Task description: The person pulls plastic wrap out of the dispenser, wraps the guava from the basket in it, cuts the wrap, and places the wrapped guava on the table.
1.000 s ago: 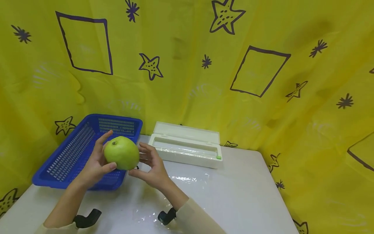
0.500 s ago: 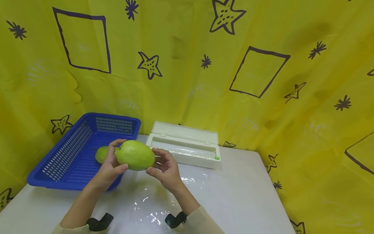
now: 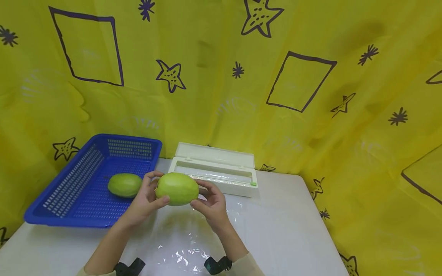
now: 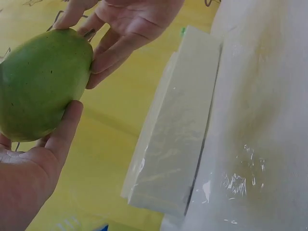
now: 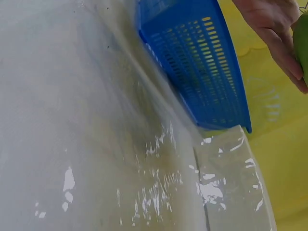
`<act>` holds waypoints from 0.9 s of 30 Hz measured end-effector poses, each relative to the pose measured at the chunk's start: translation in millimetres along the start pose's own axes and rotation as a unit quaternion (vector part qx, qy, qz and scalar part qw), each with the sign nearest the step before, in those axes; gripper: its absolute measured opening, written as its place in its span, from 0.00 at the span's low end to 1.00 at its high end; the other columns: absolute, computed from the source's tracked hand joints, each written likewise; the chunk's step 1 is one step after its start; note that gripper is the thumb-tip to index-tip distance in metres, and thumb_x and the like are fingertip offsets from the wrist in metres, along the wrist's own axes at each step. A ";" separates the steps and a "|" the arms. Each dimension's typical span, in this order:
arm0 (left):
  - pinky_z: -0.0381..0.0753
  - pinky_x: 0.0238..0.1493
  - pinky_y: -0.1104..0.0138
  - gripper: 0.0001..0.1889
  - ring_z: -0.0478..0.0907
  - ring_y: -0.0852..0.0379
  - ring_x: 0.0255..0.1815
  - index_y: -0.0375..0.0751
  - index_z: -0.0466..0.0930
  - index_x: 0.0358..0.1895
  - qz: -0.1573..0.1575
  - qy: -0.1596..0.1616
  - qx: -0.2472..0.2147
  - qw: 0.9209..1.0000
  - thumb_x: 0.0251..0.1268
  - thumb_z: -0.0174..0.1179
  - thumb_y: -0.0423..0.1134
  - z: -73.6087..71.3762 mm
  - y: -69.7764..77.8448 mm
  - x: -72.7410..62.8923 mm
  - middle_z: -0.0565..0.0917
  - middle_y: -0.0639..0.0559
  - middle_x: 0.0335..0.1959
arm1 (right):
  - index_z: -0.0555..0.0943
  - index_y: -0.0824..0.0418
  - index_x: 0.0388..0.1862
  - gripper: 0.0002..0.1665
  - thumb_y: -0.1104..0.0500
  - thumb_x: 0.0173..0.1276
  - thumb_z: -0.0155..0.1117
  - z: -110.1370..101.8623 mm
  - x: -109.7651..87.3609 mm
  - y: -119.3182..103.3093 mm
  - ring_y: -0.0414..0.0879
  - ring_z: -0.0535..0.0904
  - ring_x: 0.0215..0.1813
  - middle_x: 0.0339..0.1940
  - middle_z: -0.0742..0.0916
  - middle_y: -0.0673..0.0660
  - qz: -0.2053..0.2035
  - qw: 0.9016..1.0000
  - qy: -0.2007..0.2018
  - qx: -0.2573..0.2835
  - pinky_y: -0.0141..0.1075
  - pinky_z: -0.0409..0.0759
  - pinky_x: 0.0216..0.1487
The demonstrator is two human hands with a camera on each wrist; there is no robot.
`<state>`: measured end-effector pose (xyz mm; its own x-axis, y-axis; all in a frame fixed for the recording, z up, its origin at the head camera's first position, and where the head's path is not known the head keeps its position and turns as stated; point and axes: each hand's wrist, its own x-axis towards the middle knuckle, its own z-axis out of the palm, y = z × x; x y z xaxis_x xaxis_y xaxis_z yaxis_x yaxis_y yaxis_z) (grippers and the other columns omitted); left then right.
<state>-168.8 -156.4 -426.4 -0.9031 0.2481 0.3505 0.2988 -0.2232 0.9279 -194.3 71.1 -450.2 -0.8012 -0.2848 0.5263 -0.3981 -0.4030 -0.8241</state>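
Observation:
Between both hands, raised above the table, is a pale green oval melon (image 3: 177, 189). My left hand (image 3: 145, 203) grips its left end, thumb in front and fingers behind. My right hand (image 3: 213, 205) holds the other end the same way. From the left wrist view the melon (image 4: 45, 84) shows smooth skin, with a short stem near the right fingertips. A second green melon (image 3: 125, 185) lies in the blue plastic basket (image 3: 86, 221) at the left. Only a sliver of the held melon (image 5: 302, 43) enters the right wrist view.
Behind the hands stands a white cling film dispenser (image 3: 221, 187), lid raised, with a film roll inside and a green slider (image 3: 253, 184). Clear film (image 3: 183, 249) spreads from it over the white table (image 3: 283, 222). A yellow patterned curtain (image 3: 207, 115) hangs behind.
Both hands have carried the melon to the right, from over the basket to in front of the dispenser. It has turned from end-on to lengthwise. The second melon has come into sight.

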 end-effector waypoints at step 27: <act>0.83 0.54 0.63 0.36 0.72 0.35 0.63 0.44 0.69 0.65 -0.050 -0.038 0.166 0.984 0.53 0.76 0.37 50.2 -23.6 -0.2 0.72 0.42 0.66 | 0.74 0.71 0.58 0.31 0.74 0.54 0.72 -65.5 -46.8 -35.6 0.51 0.81 0.59 0.62 0.78 0.71 0.105 0.984 -0.009 -0.143 0.42 0.82 0.57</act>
<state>-160.3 -103.9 -442.0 -0.9113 0.3261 0.2513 0.3047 0.1234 0.9444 -171.9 155.8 -459.2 -0.8724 -0.3516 0.3396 -0.3362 -0.0730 -0.9390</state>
